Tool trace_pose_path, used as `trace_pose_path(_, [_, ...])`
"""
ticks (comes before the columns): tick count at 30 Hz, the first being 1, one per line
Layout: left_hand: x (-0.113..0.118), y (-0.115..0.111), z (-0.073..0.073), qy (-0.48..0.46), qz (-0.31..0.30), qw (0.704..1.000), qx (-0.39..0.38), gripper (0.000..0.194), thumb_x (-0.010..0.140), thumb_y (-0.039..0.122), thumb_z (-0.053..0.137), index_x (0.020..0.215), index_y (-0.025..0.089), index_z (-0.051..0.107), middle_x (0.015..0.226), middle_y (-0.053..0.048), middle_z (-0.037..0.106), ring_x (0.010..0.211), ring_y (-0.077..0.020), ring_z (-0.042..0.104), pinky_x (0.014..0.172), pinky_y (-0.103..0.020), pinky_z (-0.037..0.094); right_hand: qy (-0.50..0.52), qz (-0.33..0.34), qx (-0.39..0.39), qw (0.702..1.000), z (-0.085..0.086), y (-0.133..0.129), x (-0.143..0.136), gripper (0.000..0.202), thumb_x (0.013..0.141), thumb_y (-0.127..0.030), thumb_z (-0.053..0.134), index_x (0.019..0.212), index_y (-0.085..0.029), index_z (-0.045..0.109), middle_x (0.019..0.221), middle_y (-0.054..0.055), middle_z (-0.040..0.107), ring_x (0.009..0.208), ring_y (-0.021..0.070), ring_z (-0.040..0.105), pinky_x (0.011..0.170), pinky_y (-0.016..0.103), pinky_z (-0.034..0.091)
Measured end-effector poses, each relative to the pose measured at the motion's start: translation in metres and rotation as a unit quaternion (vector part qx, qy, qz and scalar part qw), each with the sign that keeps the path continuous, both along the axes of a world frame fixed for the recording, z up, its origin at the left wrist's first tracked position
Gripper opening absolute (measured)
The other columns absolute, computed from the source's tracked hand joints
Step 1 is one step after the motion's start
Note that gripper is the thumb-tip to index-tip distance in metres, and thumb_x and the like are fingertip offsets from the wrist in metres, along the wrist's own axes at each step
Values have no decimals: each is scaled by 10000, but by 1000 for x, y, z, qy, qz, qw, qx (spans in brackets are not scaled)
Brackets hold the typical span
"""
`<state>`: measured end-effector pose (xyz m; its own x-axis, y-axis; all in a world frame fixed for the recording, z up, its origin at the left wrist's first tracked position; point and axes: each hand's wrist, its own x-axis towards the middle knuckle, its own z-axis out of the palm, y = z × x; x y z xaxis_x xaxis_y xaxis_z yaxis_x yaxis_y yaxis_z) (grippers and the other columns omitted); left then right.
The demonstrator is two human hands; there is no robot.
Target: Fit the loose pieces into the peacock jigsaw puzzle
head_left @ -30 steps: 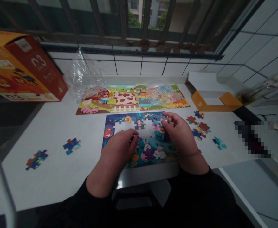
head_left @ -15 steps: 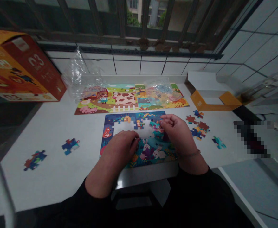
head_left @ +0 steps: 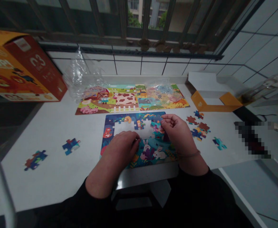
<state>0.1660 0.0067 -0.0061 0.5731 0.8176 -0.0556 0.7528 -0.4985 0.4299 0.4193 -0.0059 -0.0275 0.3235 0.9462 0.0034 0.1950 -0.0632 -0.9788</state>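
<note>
A blue jigsaw puzzle (head_left: 160, 155) with rabbits and a fox lies in front of me, with a pale gap across its upper middle. My right hand (head_left: 177, 128) is closed in a pinch at the right side of that gap, on a teal and pink puzzle piece (head_left: 155, 126). Over the puzzle's left part rests my left hand (head_left: 124, 144), its fingers curled together; their undersides are hidden, so I cannot see what is in them. A small piece with an orange figure (head_left: 140, 124) sits at the top of the gap.
Loose pieces (head_left: 203, 127) lie right of the puzzle, and two piece groups (head_left: 71, 146) lie left. Behind are a farm picture puzzle (head_left: 126, 98), crumpled clear plastic (head_left: 78, 74) and an open yellow box (head_left: 230, 101). A large orange box (head_left: 39, 69) stands back left.
The teal and pink piece has shifted slightly and looks flatter against the puzzle beside my right hand. My left hand has hardly moved.
</note>
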Motion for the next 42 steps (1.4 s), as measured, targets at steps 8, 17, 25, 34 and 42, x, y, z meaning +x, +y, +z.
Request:
trace_pose_path(8, [0, 0, -4, 6, -21, 1000, 14, 186, 1066, 262, 603, 1117, 214, 776, 1062, -109, 797, 1022, -310, 723, 901, -441, 559, -64, 73, -44, 994, -2, 23, -2, 238, 936, -333, 739, 1142, -217, 770, 915, 50, 799, 736, 197, 746, 638, 313, 608])
trace_pose_path(17, [1, -1, -2, 21, -32, 999, 8, 182, 1085, 271, 584, 1043, 211, 751, 1074, -108, 764, 1020, -296, 695, 915, -437, 550, -284, 100, -43, 952, 0, 41, -9, 194, 924, -179, 710, 1070, -212, 834, 822, 18, 794, 757, 207, 735, 811, 348, 585])
trace_pose_path(25, [2, -2, -4, 21, -27, 999, 15, 180, 1086, 277, 586, 1069, 213, 753, 1110, -114, 765, 1039, -302, 697, 922, -440, 551, -368, 73, 29, 926, -6, 37, -15, 75, 924, -156, 736, 965, -215, 758, 932, 60, 772, 881, 236, 698, 888, 378, 556])
trace_pose_path(34, [1, 0, -5, 25, -33, 999, 13, 198, 1094, 274, 577, 1081, 206, 762, 1095, -114, 768, 1030, -306, 694, 910, -445, 547, -392, 175, 95, 898, -6, 32, -14, 138, 972, -238, 805, 1110, -230, 808, 1167, 106, 782, 1153, 302, 688, 1058, 453, 527])
trace_pose_path(42, [2, -2, -2, 32, -33, 999, 10, 184, 1096, 271, 583, 1076, 207, 754, 1095, -109, 759, 1038, -302, 691, 923, -447, 546, -431, 232, 92, 867, -8, 34, -13, 239, 1003, -208, 784, 1230, -224, 855, 1294, 131, 794, 1260, 332, 686, 1123, 512, 493])
